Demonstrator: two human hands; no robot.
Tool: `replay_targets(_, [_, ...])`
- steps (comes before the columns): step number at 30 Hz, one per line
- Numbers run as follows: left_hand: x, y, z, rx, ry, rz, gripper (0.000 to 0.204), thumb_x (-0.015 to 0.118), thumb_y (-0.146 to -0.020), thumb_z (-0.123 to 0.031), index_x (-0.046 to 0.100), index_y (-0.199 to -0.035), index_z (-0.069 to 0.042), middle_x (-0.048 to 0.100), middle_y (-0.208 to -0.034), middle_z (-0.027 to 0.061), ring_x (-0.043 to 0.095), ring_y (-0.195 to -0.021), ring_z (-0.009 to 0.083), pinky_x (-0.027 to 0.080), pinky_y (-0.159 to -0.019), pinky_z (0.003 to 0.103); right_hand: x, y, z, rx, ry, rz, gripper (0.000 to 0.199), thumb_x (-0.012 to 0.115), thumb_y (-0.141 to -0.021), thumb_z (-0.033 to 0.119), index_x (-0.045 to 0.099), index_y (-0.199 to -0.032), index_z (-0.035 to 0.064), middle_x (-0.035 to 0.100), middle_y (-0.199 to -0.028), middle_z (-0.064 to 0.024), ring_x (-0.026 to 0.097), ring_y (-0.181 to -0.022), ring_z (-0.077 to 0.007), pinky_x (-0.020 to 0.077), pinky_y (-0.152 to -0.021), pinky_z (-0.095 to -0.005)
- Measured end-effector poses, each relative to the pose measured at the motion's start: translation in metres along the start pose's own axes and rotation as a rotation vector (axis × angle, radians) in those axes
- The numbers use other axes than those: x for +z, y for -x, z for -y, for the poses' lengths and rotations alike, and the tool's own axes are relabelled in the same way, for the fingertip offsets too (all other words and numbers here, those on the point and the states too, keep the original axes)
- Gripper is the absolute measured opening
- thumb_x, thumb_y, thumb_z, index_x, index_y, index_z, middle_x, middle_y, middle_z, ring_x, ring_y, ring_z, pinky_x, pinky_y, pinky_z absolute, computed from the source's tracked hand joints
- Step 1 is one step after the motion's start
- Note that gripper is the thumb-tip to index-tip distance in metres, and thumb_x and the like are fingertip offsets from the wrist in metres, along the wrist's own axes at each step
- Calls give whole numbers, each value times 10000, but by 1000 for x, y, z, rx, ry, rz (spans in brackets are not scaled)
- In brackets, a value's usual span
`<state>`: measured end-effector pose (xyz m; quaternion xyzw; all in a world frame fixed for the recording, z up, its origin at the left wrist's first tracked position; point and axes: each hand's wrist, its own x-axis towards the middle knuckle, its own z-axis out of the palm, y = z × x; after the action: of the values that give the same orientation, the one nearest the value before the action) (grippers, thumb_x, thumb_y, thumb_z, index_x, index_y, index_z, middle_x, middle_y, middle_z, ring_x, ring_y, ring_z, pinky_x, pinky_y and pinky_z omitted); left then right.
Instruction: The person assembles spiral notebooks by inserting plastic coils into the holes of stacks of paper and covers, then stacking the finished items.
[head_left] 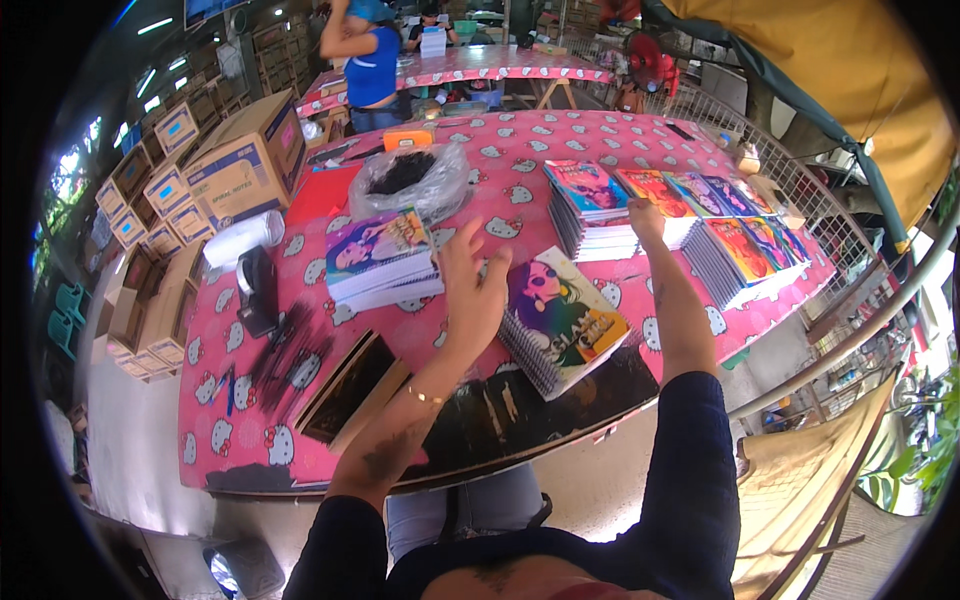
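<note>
My left hand [472,283] is raised over the table with its fingers apart and nothing in it. It is between a stack of spiral notebooks [375,245] with purple and yellow covers and a nearer, tilted stack of spiral notebooks [565,312] with a woman's portrait on the cover. My right hand [648,217] reaches forward, its fingers closed at the near left corner of an orange-red spiral notebook [662,190] on top of a pile. Just left of it stands a pile of blue and pink notebooks [588,187].
More notebook stacks [752,250] fill the right side. A plastic bag of black coils [405,178], a black tool [258,290], loose black coils [290,355] and a dark wooden block [352,388] lie leftward. Cartons [250,160] stand beyond the left edge; a person in blue [372,70] stands behind.
</note>
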<state>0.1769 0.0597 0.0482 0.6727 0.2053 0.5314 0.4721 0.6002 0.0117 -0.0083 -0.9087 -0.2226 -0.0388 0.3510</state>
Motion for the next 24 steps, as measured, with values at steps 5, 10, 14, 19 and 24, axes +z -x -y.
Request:
replay_targets(5, [86,-96,37,-59,-196,332,521,654,-960,-269,505,-1384,-5,515,-1357,192,570,-1200,316,482,-965,400,8,-26,10,-28,261,-20,483,558,-941,519,682,-1267,185,696,-1217,-170,630,-1182,-393,473,-1019,-512])
replay_targets(10, [157,-155,128,-367,-286,499,513,670,-945,-307,561,-1318,28,608,-1283,188,602,-1191,321,531,-905,449,2,-33,24,10,334,105,675,703,-800,569,685,-1250,66,673,-1262,-181,578,-1263,-350,450,-1045,-485])
replay_targets(14, [171,-172,188,-600,-67,380,330,661,-887,-214,646,-1066,62,664,-957,158,653,-825,248,540,-657,401,-3,-12,45,-2,277,244,664,747,-742,577,724,-1180,79,688,-1243,-175,629,-1206,-332,486,-1007,-449])
replay_targets(19, [196,-169,182,-485,-356,473,137,699,-806,-117,687,-799,19,716,-831,130,703,-740,185,596,-570,341,-18,-11,18,38,253,282,634,738,-754,559,728,-1162,74,686,-1235,-182,667,-1142,-317,509,-976,-454])
replay_targets(24, [197,-152,150,-520,-318,559,257,713,-801,-197,689,-849,55,709,-856,168,720,-803,257,609,-586,373,-16,0,-8,-21,189,172,620,725,-791,511,692,-1208,54,660,-1232,-209,663,-1102,-369,509,-964,-476])
